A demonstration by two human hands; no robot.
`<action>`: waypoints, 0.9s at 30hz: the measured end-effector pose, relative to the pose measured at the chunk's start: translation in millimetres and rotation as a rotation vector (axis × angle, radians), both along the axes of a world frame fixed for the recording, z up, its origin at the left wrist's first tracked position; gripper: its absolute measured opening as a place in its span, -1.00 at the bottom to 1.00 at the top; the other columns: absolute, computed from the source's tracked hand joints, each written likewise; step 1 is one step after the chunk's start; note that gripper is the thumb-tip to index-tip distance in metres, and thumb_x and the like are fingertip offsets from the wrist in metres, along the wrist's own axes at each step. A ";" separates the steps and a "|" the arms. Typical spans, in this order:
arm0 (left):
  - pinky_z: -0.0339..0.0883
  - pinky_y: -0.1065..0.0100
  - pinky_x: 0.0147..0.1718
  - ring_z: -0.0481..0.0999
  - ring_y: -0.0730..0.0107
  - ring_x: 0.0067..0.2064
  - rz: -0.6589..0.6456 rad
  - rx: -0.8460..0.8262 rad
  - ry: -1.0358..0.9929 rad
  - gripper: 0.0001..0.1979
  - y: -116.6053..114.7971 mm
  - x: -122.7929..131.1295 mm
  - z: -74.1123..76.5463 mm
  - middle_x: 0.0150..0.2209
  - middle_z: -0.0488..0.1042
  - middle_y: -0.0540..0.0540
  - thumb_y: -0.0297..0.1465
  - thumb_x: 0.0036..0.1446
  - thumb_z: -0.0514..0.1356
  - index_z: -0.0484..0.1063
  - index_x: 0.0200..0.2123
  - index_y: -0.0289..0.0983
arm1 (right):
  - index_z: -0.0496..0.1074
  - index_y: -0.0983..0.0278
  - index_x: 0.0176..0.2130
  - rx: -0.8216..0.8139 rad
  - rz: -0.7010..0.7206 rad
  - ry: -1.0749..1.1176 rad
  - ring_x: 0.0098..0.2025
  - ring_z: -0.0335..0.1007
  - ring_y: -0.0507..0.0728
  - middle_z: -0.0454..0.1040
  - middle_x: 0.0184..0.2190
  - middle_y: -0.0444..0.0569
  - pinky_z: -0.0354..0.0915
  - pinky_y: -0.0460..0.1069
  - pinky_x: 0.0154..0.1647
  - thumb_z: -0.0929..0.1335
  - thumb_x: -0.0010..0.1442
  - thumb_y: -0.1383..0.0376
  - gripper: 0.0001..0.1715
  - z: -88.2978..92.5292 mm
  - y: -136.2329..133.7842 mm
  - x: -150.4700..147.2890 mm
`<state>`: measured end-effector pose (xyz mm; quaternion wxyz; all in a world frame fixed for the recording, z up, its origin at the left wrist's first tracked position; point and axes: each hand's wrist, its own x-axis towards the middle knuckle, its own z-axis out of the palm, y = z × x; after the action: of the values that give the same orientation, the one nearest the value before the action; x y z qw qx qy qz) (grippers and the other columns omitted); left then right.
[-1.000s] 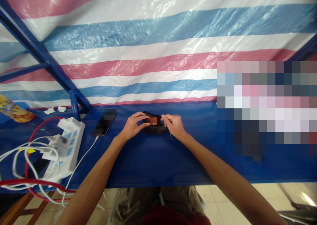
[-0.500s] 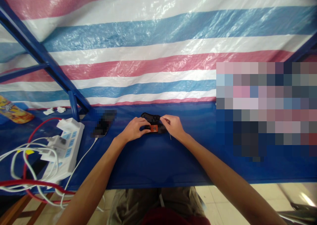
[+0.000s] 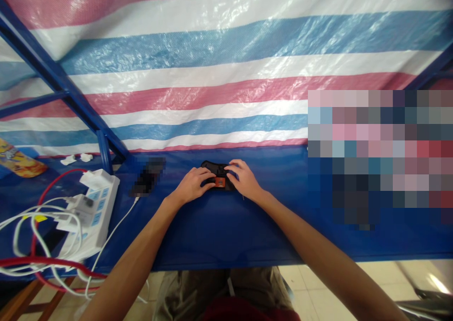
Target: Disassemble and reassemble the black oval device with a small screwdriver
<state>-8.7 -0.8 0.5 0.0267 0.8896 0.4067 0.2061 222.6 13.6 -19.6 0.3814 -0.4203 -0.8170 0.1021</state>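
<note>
A small black fabric piece (image 3: 212,167) with an orange tag (image 3: 220,182) lies on the blue table cover (image 3: 226,226). My left hand (image 3: 193,185) grips its left end, fingers curled onto it. My right hand (image 3: 244,179) presses down on its right end with the fingers laid over it. A thin pin-like tool (image 3: 243,197) pokes out from under that hand near the wrist, so it is still held there. Most of the black piece is hidden beneath the two hands.
A white power strip (image 3: 97,203) with plugs and white and red cables (image 3: 38,236) sits at the left. A dark, blurred phone-like thing (image 3: 146,179) lies left of my hands. A yellow packet (image 3: 16,158) and a blue frame post (image 3: 104,153) stand further left. Striped tarp (image 3: 226,76) hangs behind.
Both hands lowered the black piece onto the table cover. My right hand went from a raised pinch to lying over the piece's right end.
</note>
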 end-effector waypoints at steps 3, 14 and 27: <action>0.28 0.16 -0.03 0.48 0.19 -0.04 -0.006 -0.023 0.021 -0.73 1.0 -0.7 -2.2 -0.08 0.52 -0.14 -0.24 0.22 0.15 0.48 -0.08 -0.22 | 0.47 0.23 -0.11 -0.011 -0.004 -0.014 0.04 0.27 0.21 0.34 -0.02 0.08 0.25 0.17 0.12 0.26 0.21 0.37 -0.72 -1.3 0.6 0.3; 0.28 0.20 -0.05 0.48 0.19 -0.05 -0.011 -0.090 0.006 -0.75 1.5 0.9 -0.6 -0.10 0.52 -0.11 -0.24 0.18 0.20 0.48 -0.11 -0.20 | 0.49 0.22 -0.21 -0.037 -0.024 -0.085 0.03 0.29 0.23 0.38 -0.01 0.08 0.24 0.18 0.05 0.27 0.20 0.41 -0.76 -4.0 2.9 1.5; 0.14 0.13 0.12 0.23 0.10 0.22 0.105 0.167 -0.141 -0.42 -2.1 0.1 8.6 0.21 0.24 -0.21 -0.16 0.20 0.17 0.14 0.25 -0.15 | 0.34 0.24 -0.30 -0.350 0.051 0.542 -0.37 0.48 0.09 0.51 -0.40 -0.10 0.36 -0.01 -0.23 0.30 0.19 0.06 -0.70 21.2 -0.2 2.3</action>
<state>-8.6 -2.9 9.1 -0.0296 0.8494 0.4315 0.3025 224.9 13.4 1.6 0.5043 -0.4163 -0.6660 0.3588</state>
